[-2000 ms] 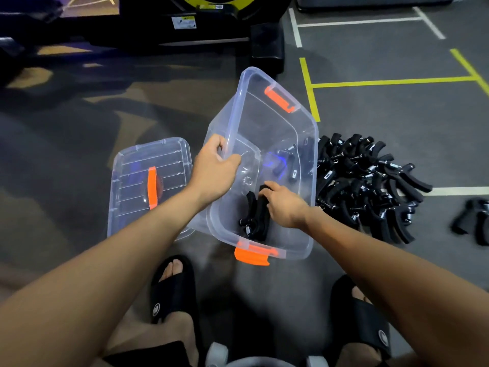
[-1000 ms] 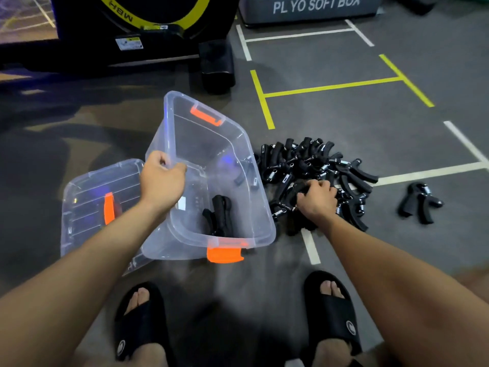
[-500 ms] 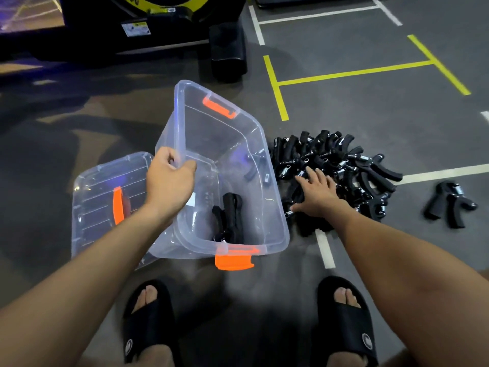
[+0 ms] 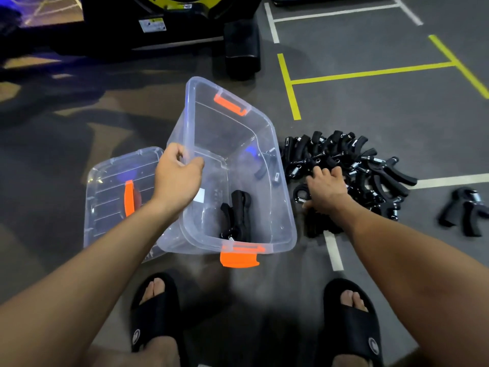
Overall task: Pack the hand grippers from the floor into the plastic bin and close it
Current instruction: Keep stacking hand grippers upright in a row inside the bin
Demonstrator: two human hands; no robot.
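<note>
A clear plastic bin [image 4: 280, 207] with orange latches stands tilted on the floor. My left hand [image 4: 177, 178] grips its left rim. Black hand grippers [image 4: 236, 215] lie at the bin's bottom. To the right of the bin, a pile of black hand grippers [image 4: 370, 165] covers the floor. My right hand [image 4: 326, 186] rests on the pile's near left part with fingers spread over the grippers. The clear lid [image 4: 111, 186] with an orange handle lies on the floor left of the bin.
A stray pair of hand grippers [image 4: 463, 210] lies apart at the far right. A black machine base [image 4: 242, 46] stands behind the bin. Yellow and white lines mark the grey floor. My feet in black slides [image 4: 156, 313] stand just below the bin.
My right hand left the bin after placing grippers inside, went to the pile on the right, and now lies spread over it. My left hand kept its grip on the rim.
</note>
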